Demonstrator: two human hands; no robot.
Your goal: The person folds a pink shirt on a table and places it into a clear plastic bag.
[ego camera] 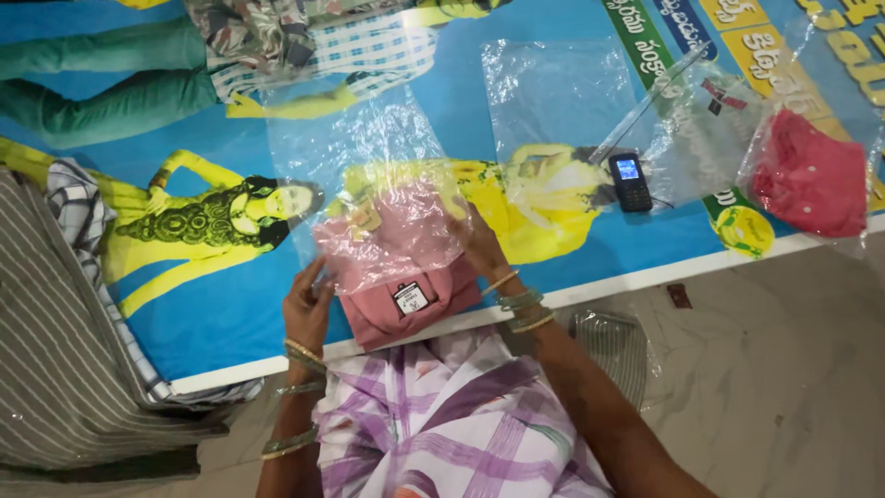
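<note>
Both hands, left hand (309, 309) and right hand (479, 242), grip a clear plastic bag (387, 231) half-drawn over a folded pink garment (410, 304); sliding farther seemingly needs steady, even pulling.

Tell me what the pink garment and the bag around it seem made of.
Pink folded garment: looks like soft woven cloth, matte, with a sewn-on tag. Clear bag: thin plastic film, glossy and crinkled, see-through. Left hand and right hand hold them.

Green and gold bangles ring both wrists above a purple-and-white checked garment (461, 424).
</note>
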